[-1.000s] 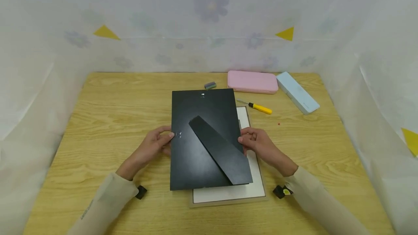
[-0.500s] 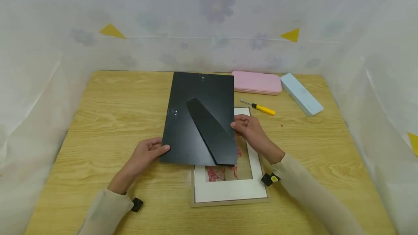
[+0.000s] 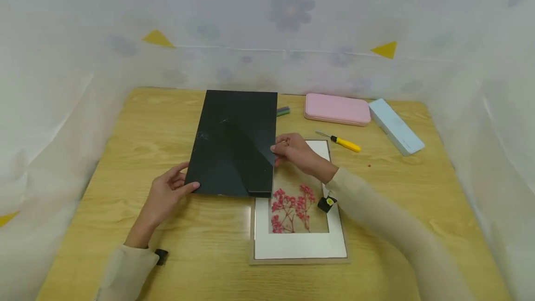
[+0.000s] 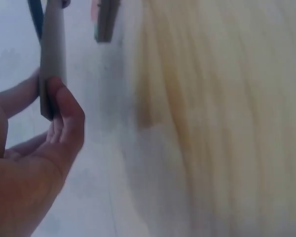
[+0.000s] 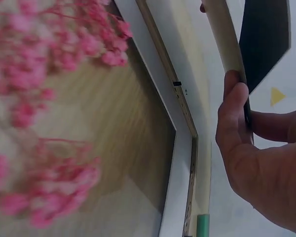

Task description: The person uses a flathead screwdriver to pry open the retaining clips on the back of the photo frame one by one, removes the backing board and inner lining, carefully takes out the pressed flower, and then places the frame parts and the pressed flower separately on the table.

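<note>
In the head view both hands hold a black frame backing board (image 3: pixel 213 161) with a stand leg, raised and tilted. The left hand (image 3: pixel 165 195) pinches its lower left corner, thumb on top. On its right edge is the pinch of the right hand (image 3: pixel 297 152). Both wrist views show the board edge-on, between thumb and fingers of the left hand (image 4: pixel 39 153) and right hand (image 5: pixel 256 153). Below lies a picture frame (image 3: pixel 301 249) with a white mat, its upper left part hidden by the board. Pink dried flowers (image 3: pixel 294 206) show inside the mat's opening.
At the back right lie a pink case (image 3: pixel 337 109) and a light blue box (image 3: pixel 396 127). A yellow-handled tool (image 3: pixel 345 144) with a thin metal tip lies right of the frame. Behind the board, a small greenish cylinder (image 3: pixel 283 111) partly shows. White curtains surround the wooden table (image 3: pixel 200 254).
The backing board has risen off the frame and moved left and away, uncovering the pink flowers. Both hands have moved left with it; the left now grips nearer its lower corner.
</note>
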{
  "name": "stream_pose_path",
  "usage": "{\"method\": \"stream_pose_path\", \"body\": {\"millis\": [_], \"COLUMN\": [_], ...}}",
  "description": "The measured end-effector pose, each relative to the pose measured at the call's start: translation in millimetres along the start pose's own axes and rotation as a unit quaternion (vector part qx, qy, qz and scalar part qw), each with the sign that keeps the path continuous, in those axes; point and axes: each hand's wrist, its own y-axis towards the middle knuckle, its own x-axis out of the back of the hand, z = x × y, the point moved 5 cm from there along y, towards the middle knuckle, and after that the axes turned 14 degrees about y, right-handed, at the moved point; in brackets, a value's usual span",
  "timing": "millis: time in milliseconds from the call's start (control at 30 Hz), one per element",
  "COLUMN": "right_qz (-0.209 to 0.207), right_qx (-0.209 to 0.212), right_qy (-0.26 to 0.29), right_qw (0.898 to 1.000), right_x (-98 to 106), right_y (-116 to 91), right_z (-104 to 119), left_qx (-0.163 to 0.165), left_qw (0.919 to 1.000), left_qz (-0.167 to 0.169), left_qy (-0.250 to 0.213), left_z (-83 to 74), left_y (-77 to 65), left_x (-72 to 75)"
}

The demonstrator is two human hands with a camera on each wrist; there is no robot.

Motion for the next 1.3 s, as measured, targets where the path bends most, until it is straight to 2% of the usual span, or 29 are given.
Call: {"method": "stream_pose_path", "body": {"millis": [167,333,467,667,800,933,1133,1300], "right_qz": [0.007,0.025,0.013,-0.011,-0.038,-0.050,-0.031,-0.010], "right_qx": [-0.028,-0.057,-0.069,-0.062,-0.058,-0.068,-0.084,-0.091], "right_qy": [-0.038,-0.060,-0.071,-0.068,-0.053,-0.042,-0.042,-0.049], "right_qw": [0.999,0.996,0.995,0.996,0.996,0.996,0.995,0.995], "right_x": [-13.9,-31.7,-43.6,-57.1,-66.3,-80.1,-104.7,-117.8], "right_y": [26.1,49.9,64.4,84.9,94.7,102.8,113.2,117.1], "right_z": [-1.4,-8.3,-6.5,-6.6,-7.3,-8.9,-15.8,-24.1], "left_qx": [0.004,0.006,0.003,0.012,0.026,0.031,0.043,0.049], "left_qw": [0.9999,0.9984,0.9960,0.9931,0.9922,0.9911,0.9875,0.9851], "left_qz": [0.014,0.020,0.013,-0.009,-0.007,-0.011,-0.018,-0.021], "left_qy": [0.005,0.053,0.088,0.116,0.122,0.129,0.150,0.164], "left_z": [14.8,31.4,40.2,51.2,60.2,70.6,84.4,90.8], "left_y": [6.1,12.7,23.7,33.7,38.1,40.1,36.4,32.8], "left_x": [21.2,49.2,64.5,76.2,81.9,93.8,110.9,116.0]}}
